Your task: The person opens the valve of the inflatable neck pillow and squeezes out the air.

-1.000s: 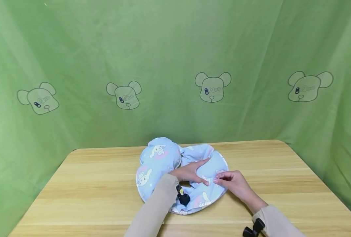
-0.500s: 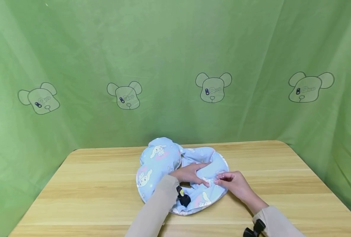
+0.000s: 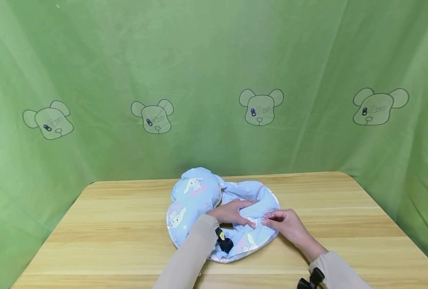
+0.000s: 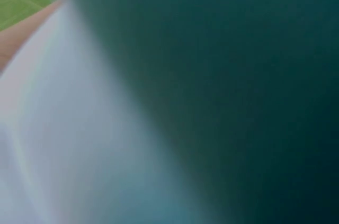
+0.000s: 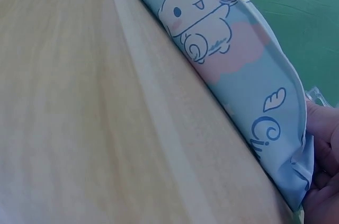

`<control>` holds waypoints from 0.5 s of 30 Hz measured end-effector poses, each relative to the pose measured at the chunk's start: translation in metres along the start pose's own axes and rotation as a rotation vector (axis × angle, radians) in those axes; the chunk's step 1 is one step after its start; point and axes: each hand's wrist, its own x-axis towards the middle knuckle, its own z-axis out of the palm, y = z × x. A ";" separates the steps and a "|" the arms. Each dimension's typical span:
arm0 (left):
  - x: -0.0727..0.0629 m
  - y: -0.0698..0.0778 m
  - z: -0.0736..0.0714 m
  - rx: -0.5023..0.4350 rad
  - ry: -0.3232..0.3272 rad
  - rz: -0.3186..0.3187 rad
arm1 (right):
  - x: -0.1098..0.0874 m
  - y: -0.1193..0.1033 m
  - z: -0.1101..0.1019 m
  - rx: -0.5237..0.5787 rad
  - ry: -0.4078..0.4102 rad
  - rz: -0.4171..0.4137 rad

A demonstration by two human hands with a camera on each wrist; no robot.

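Observation:
A light blue inflatable swim ring (image 3: 195, 192) with white cartoon dogs lies on the table, plump on its left side and slack and creased on its right. My left hand (image 3: 232, 212) reaches across the ring's middle and rests on the slack right part, thumb and forefinger spread apart; its other fingers are hidden. My right hand (image 3: 287, 224) pinches at the ring's right side, thumb and forefinger together. In the right wrist view, a clear plastic piece (image 5: 318, 96) shows by the right fingers at the ring's edge. The left wrist view is mostly dark and blurred.
The wooden table (image 3: 109, 224) extends on both sides of the ring. Green cloth (image 3: 199, 60) printed with bear heads hangs behind and beside it. A black wrist mount (image 3: 224, 241) on the left sleeve lies over the ring's front part.
The far right part of the ring has sunk a little and folded inward under my left hand. Both hands stay almost where they were.

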 end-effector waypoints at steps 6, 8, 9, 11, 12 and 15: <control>0.000 0.000 0.001 0.026 0.007 -0.019 | -0.001 0.000 0.000 0.010 -0.007 -0.017; -0.001 0.001 0.001 0.029 0.009 -0.028 | -0.001 0.000 0.000 0.016 -0.010 -0.013; -0.001 0.001 0.001 0.030 0.010 -0.033 | -0.001 0.000 0.000 0.016 -0.012 -0.010; -0.002 0.004 0.001 0.028 0.009 -0.044 | -0.001 -0.001 -0.001 0.015 -0.016 -0.001; -0.002 0.005 0.001 0.026 0.008 -0.050 | -0.001 -0.001 -0.001 0.014 -0.017 0.003; -0.003 0.006 0.001 0.026 0.008 -0.058 | 0.000 0.000 -0.001 0.008 -0.018 0.011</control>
